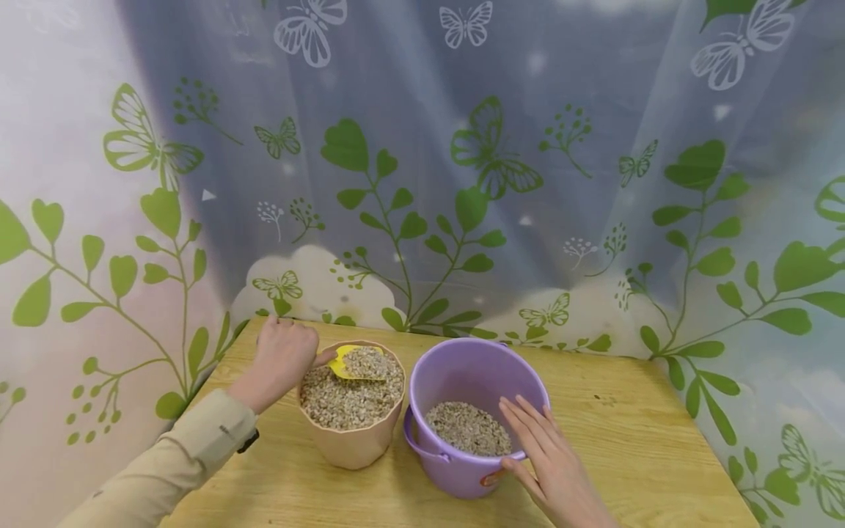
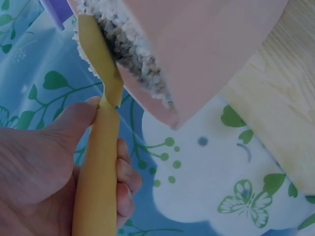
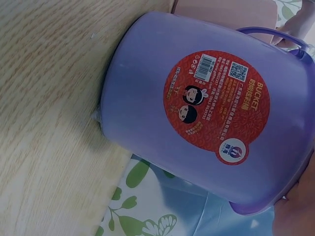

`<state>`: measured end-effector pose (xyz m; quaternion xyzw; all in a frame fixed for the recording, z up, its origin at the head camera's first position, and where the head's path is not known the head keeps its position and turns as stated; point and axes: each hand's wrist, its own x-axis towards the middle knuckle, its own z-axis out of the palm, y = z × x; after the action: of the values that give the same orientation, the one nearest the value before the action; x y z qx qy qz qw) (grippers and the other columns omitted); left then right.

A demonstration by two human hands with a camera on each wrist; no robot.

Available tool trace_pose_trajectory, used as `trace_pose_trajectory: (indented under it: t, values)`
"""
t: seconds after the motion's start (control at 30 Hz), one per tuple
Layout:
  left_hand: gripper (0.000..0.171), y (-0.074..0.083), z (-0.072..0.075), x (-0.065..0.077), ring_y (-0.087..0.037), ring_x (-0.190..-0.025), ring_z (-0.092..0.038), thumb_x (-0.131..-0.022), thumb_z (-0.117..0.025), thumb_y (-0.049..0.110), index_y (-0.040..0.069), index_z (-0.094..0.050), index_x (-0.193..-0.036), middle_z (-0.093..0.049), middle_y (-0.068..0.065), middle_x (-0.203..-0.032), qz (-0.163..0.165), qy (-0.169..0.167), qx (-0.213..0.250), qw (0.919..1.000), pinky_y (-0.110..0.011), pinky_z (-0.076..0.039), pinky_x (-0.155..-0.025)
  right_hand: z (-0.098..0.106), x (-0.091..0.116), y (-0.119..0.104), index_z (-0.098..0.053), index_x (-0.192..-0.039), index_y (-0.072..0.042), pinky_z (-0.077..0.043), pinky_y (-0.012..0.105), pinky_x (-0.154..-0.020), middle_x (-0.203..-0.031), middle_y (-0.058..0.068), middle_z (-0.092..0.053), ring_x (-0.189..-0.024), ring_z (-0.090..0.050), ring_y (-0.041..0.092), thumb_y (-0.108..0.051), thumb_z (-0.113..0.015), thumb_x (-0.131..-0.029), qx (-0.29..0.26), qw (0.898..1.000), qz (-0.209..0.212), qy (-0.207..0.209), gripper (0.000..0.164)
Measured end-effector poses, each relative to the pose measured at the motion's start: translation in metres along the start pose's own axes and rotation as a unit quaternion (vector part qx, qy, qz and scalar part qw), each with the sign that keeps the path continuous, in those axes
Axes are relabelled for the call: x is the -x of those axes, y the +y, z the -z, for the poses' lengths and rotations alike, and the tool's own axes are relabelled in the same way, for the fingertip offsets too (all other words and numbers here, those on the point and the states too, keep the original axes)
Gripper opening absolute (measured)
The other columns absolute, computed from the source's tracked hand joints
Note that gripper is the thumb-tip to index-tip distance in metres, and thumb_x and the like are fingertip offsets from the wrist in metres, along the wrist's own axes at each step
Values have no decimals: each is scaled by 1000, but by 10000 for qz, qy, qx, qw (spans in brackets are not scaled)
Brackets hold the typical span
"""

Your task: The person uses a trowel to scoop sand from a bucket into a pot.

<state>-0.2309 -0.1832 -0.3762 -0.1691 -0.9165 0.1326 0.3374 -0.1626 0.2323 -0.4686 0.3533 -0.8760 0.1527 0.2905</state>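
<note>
My left hand (image 1: 280, 359) grips the yellow handle (image 2: 96, 172) of a small plastic shovel (image 1: 343, 364). Its blade, heaped with small pale gravel, is over the pinkish-beige pot (image 1: 353, 445), which is filled almost to the brim with gravel (image 1: 343, 403). Just right of the pot stands a purple bucket (image 1: 462, 473), with a layer of gravel (image 1: 469, 429) at its bottom. Against the bucket's right rim rests my right hand (image 1: 551, 462), its fingers straight and its thumb spread apart. In the right wrist view, a red round label (image 3: 216, 103) marks the bucket's side.
Both containers stand on a light wooden table (image 1: 627, 433). A curtain (image 1: 409, 183) printed with leaves and butterflies hangs behind the table and along its sides. The bucket's purple carrying handle (image 1: 422, 447) hangs down on its left side, near the pot.
</note>
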Motion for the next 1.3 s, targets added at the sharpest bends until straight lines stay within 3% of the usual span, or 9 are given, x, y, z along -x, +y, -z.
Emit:
trace_pose_trajectory:
  t: [0.2, 0.3, 0.4, 0.53, 0.67, 0.8, 1.0, 1.1, 1.3]
  values:
    - [80, -2, 5, -6, -12, -48, -15, -82, -79, 53, 16, -19, -46, -8, 5, -47, 80, -470, -245, 9986, -28, -17, -56, 0, -1, 0, -46, -150, -2, -11, 38, -124, -157, 9, -43, -148, -35, 25, -52, -35, -107, -32, 10000, 47, 61, 66]
    - [78, -4, 5, -7, -12, -46, -19, -85, -78, 51, 15, -22, -45, -11, 4, -46, 53, -629, -167, 9979, -30, -35, -56, 0, 0, 0, -46, -150, -3, -11, 38, -124, -157, 9, -44, -150, -31, 22, -52, -35, -107, -17, 9999, 65, 88, 66]
    - [76, -5, 6, -7, -13, -47, -20, -86, -77, 50, 15, -23, -45, -12, 4, -46, 44, -825, -116, 9965, -34, -41, -60, 1, 0, 0, -46, -150, -3, -10, 37, -124, -157, 8, -43, -149, -33, 24, -52, -35, -107, -65, 9999, 51, 92, 66]
    - [75, -7, 10, -11, -13, -50, -18, -86, -76, 51, 15, -23, -47, -11, 4, -48, 96, -1111, -246, 9935, -28, -22, -58, 1, -1, 0, -45, -151, -4, -10, 37, -124, -157, 8, -43, -146, -37, 28, -52, -36, -107, -90, 9999, 13, 78, 65]
    - [75, -10, 12, -14, -12, -52, -17, -85, -77, 51, 16, -23, -47, -11, 5, -48, 132, -1302, -303, 9909, -28, -13, -60, 0, -1, 0, -45, -151, -4, -10, 37, -124, -158, 8, -42, -146, -37, 28, -52, -36, -107, -63, 10000, -6, 41, 65]
    - [74, -14, 13, -16, -12, -52, -17, -85, -77, 52, 16, -25, -46, -14, 5, -46, 201, -1586, -307, 9867, -27, -14, -60, 0, -1, 0, -45, -151, -4, -9, 37, -124, -158, 8, -42, -144, -39, 31, -52, -37, -107, -68, 10000, -6, 58, 65]
    - [66, -21, 13, -15, -14, -55, -25, -87, -76, 48, 17, -33, -48, -30, 4, -47, 356, -2061, 29, 9779, -30, -23, -64, -1, -1, 1, -44, -152, -5, -10, 37, -124, -158, 7, -42, -143, -41, 33, -51, -37, -107, -94, 9999, -35, 72, 65]
    - [65, -23, 13, -14, -14, -56, -26, -87, -76, 47, 17, -34, -49, -32, 4, -48, 375, -2088, 114, 9772, -31, -24, -65, -1, -1, 0, -44, -152, -5, -11, 37, -124, -158, 7, -42, -143, -41, 33, -51, -37, -107, -90, 9999, -65, 28, 65]
    - [70, -26, 15, -13, -13, -56, -19, -87, -75, 50, 16, -27, -49, -21, 4, -49, 328, -2036, -285, 9781, -29, -19, -61, 0, -1, 0, -44, -152, -4, -11, 37, -124, -158, 7, -42, -142, -41, 34, -51, -37, -107, -72, 10000, -57, 21, 65]
